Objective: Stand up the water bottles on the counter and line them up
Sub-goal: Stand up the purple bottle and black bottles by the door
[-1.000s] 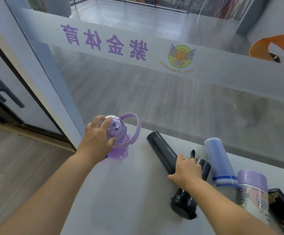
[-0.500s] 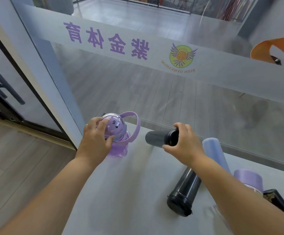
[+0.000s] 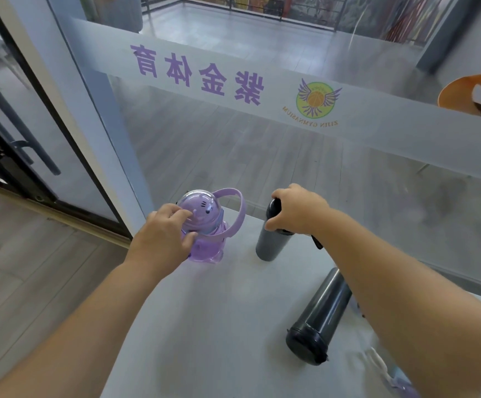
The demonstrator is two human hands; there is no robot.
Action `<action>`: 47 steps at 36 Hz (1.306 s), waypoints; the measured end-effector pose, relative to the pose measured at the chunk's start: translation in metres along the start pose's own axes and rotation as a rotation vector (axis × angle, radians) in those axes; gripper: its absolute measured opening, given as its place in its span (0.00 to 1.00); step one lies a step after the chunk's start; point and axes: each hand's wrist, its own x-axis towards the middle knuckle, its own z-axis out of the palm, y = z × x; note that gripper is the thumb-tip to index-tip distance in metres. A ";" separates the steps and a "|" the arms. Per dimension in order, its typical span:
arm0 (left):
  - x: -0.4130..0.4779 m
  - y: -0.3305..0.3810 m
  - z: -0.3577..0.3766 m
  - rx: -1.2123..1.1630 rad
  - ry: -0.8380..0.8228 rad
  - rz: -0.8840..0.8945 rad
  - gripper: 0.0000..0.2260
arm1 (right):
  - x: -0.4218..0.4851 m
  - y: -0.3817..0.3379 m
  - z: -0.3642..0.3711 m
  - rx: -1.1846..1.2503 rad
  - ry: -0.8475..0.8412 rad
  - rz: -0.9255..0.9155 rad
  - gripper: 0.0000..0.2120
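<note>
The right hand (image 3: 296, 209) has tipped the grey flask (image 3: 272, 237) from lying to upright beside the purple cat bottle (image 3: 204, 225), fingers wrapped around its cap. The left hand (image 3: 164, 239) steadies the purple one, fingers closed on its dome. A black flask (image 3: 319, 317) lies on the table (image 3: 204, 326), so two now stand.

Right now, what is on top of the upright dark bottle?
The right hand sits on top of the upright dark bottle, its fingers wrapped over the cap. The hand covers most of the cap, so the lid type cannot be seen.
</note>
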 end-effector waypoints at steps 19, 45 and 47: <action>-0.024 0.005 -0.002 0.117 -0.121 -0.027 0.10 | -0.024 0.011 0.012 0.165 0.154 -0.092 0.36; -0.082 0.121 0.101 0.015 -0.660 0.159 0.19 | -0.205 0.156 0.104 0.285 0.086 0.380 0.16; -0.085 0.134 0.110 -0.035 -0.688 0.143 0.24 | -0.211 0.167 0.110 0.307 0.083 0.436 0.15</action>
